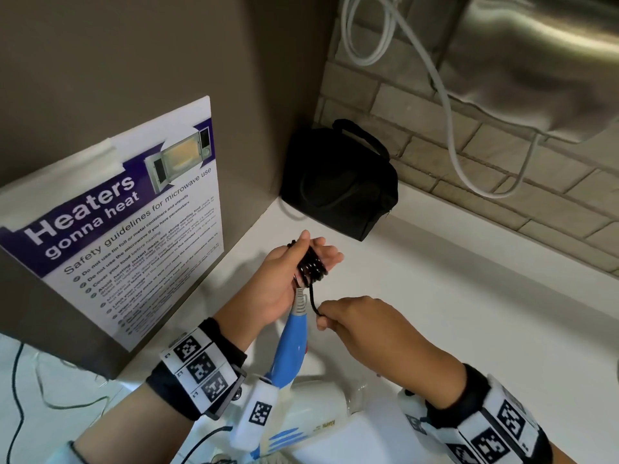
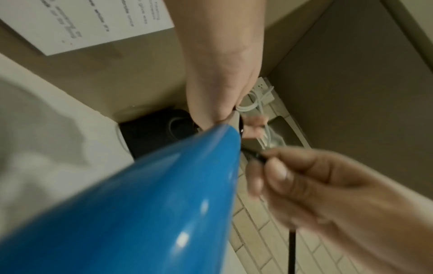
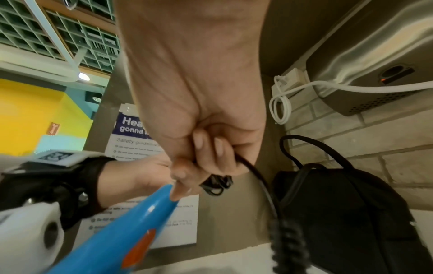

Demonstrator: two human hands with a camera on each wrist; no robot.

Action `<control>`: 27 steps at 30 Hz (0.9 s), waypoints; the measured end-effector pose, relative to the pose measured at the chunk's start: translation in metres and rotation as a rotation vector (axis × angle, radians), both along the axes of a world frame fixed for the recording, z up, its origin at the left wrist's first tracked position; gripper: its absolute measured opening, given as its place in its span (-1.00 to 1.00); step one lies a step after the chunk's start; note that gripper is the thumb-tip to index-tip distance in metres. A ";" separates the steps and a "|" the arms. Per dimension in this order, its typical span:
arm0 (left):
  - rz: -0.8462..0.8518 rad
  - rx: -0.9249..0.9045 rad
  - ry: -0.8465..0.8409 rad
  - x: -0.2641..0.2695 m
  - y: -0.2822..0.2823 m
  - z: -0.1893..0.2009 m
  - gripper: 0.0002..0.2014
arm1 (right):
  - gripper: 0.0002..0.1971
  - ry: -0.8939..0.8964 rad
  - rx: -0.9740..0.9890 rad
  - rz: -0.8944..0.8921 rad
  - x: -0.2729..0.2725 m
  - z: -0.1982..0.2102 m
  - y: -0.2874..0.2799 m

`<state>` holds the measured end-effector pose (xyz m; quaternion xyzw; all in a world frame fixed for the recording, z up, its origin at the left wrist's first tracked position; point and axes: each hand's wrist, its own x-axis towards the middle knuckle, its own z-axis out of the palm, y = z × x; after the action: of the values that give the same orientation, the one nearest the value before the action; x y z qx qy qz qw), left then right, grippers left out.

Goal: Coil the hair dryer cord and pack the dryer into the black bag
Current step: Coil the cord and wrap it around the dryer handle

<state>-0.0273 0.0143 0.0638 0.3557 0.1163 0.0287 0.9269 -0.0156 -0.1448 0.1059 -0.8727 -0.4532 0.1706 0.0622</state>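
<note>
The hair dryer has a blue handle point(image 1: 291, 343) and a white body point(image 1: 318, 406), low in the head view, handle pointing away from me. Several loops of its black cord point(image 1: 311, 267) are wound round the fingers of my left hand point(image 1: 318, 249), and the thumb pins them. My right hand point(image 1: 323, 318) pinches the loose cord just below the coil. The right wrist view shows that pinch on the cord point(image 3: 257, 178), with a curly stretch hanging below. The black bag point(image 1: 338, 182) stands in the counter's far corner, zipped as far as I can tell.
A microwave safety poster point(image 1: 134, 222) hangs on the grey panel at left. A white cable point(image 1: 449, 128) droops from a steel appliance point(image 1: 536, 61) on the brick wall. The white counter point(image 1: 469, 296) stretches right of my hands. Thin wires point(image 1: 16, 396) lie at lower left.
</note>
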 end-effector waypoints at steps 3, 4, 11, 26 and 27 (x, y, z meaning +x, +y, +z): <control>-0.075 0.208 -0.003 -0.002 -0.004 0.004 -0.68 | -0.82 -0.077 0.064 -0.022 0.005 0.017 0.005; -0.093 0.292 0.006 -0.002 -0.004 0.004 -0.66 | -0.81 -0.108 0.084 -0.041 0.009 0.023 0.006; -0.267 0.537 -0.024 -0.008 -0.005 0.013 -0.54 | -0.74 -0.323 0.235 -0.061 0.032 0.040 0.011; -0.423 0.358 -0.049 -0.013 0.001 0.016 -0.50 | -0.94 -0.128 0.555 -0.157 0.047 0.023 0.017; -0.372 0.325 -0.036 -0.011 0.002 0.014 -0.55 | -0.94 -0.131 0.569 -0.165 0.046 0.023 0.014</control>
<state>-0.0386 0.0158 0.0781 0.5149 0.0262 -0.1178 0.8487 0.0305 -0.1304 0.1294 -0.8633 -0.4133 -0.0255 0.2885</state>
